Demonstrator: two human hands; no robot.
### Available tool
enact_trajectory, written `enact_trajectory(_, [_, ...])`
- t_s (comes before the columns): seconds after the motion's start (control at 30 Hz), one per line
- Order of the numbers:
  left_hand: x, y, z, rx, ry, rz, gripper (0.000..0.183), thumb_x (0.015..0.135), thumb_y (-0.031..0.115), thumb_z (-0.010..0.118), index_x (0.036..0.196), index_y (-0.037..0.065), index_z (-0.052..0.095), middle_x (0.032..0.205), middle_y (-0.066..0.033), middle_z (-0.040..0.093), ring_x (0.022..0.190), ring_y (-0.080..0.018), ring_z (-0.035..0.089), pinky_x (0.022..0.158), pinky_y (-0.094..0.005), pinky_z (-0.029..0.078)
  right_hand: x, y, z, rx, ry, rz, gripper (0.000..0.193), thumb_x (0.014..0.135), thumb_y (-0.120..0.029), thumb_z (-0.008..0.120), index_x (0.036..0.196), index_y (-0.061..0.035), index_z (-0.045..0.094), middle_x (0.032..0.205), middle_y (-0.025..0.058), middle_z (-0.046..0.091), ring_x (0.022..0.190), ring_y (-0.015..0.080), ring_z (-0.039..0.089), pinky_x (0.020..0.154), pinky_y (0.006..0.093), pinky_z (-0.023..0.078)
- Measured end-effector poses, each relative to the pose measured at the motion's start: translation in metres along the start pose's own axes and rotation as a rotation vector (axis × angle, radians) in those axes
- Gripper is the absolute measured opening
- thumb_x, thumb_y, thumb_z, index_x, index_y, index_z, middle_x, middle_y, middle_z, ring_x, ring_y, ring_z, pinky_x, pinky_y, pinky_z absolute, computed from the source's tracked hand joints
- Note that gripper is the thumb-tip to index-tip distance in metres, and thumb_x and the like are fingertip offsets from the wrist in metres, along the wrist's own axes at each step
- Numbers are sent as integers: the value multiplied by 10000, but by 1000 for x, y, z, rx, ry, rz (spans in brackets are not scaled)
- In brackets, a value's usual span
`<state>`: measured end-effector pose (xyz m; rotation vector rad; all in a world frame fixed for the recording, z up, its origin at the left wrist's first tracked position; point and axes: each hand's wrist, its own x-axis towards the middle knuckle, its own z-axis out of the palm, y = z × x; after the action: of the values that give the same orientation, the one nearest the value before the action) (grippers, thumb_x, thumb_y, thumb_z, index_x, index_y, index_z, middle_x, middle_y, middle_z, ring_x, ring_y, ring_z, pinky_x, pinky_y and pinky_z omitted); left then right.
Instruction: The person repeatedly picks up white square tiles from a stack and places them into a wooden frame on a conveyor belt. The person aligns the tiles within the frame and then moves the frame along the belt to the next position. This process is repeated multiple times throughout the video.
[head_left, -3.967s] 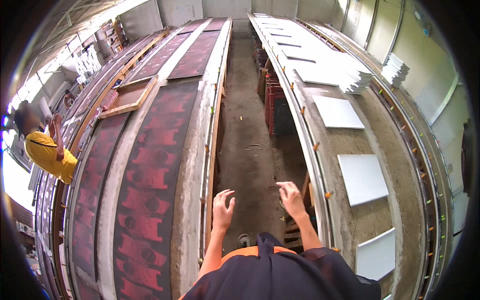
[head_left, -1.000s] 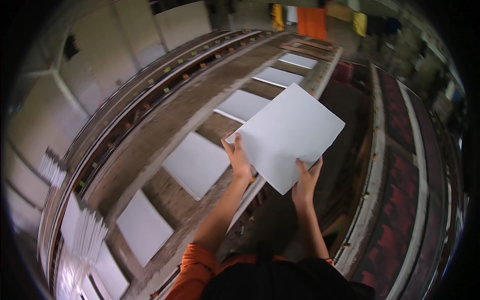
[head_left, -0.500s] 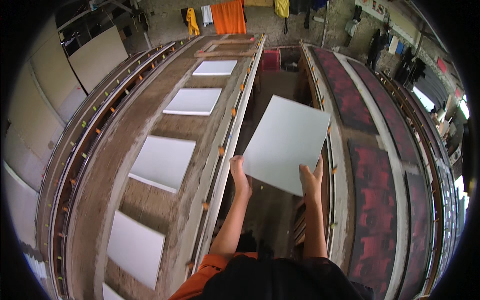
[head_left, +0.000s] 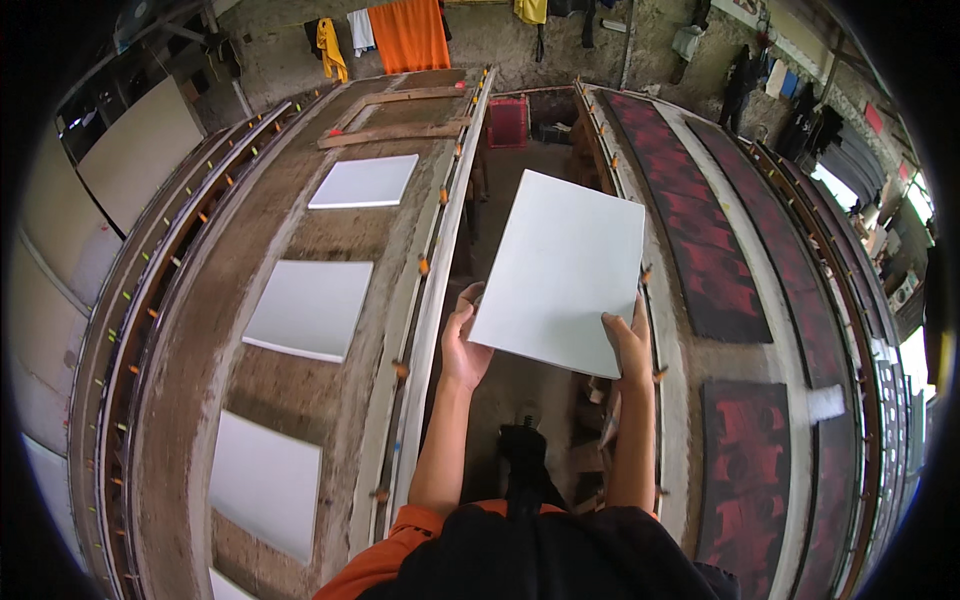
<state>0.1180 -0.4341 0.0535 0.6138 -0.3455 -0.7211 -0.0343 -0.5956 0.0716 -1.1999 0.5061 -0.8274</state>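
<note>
Both my hands hold a white rectangular stack of sheets (head_left: 565, 270) by its near part, tilted above the gap between two long tables. My left hand (head_left: 466, 342) grips its left edge, fingers partly hidden beneath. At the lower right corner my right hand (head_left: 630, 340) pinches it, thumb on top. The frames do not show whether it is one thick piece or several sheets. To the left, similar white stacks (head_left: 308, 310) lie in a row on the brown tabletop (head_left: 255, 385).
A wooden frame (head_left: 400, 132) lies at the left table's far end. Orange clips (head_left: 424, 265) line the table rails. On the right table lie dark red-and-black printed panels (head_left: 745, 470). A red screen (head_left: 507, 122) stands at the aisle's far end. Cloths (head_left: 408, 38) hang along the back wall.
I have moved forward along the aisle, so the frame and the stacks on the left table look nearer. The held stack has turned slightly, and my left hand wraps its edge more fully.
</note>
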Motion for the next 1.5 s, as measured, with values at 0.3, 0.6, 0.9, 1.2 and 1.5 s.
enact_trajectory(0.3, [219,-9,13,611,-69,-80,634,777,211,547,1334,25,310,1267,-133,435,1191,-226,407,999,-345,305,227,29,-13,38,-126,54,694,758,16,514,1377,28,201,1277,145,403,1178,216,414,974,309,354])
enact_trajectory(0.6, [373,-2,12,789,153,149,616,788,123,497,1347,1,268,1305,-149,384,1218,-228,356,1031,-345,246,413,41,34,-134,-245,-58,672,787,-11,545,1384,-1,237,1371,166,353,1277,257,314,1098,352,84])
enact_trajectory(0.9, [544,1,-27,585,330,421,667,754,45,411,1390,46,208,1373,-136,308,1266,-220,300,1054,-345,203,634,81,115,-279,-354,-159,576,808,25,547,1341,26,330,1209,150,509,1124,177,466,954,285,353])
enact_trajectory(1.2, [654,49,-55,667,567,655,674,767,17,389,1400,15,156,1389,-154,268,1284,-234,259,1068,-349,176,784,115,235,-103,-676,-28,548,809,28,542,1318,61,342,1269,157,459,1157,204,449,971,302,351])
enact_trajectory(1.5, [719,85,-86,704,969,854,648,808,23,372,1409,36,131,1284,-174,392,1166,-214,401,1009,-333,271,880,172,377,-82,-1080,111,466,892,-152,542,1286,44,390,1194,132,509,1091,181,478,935,291,368])
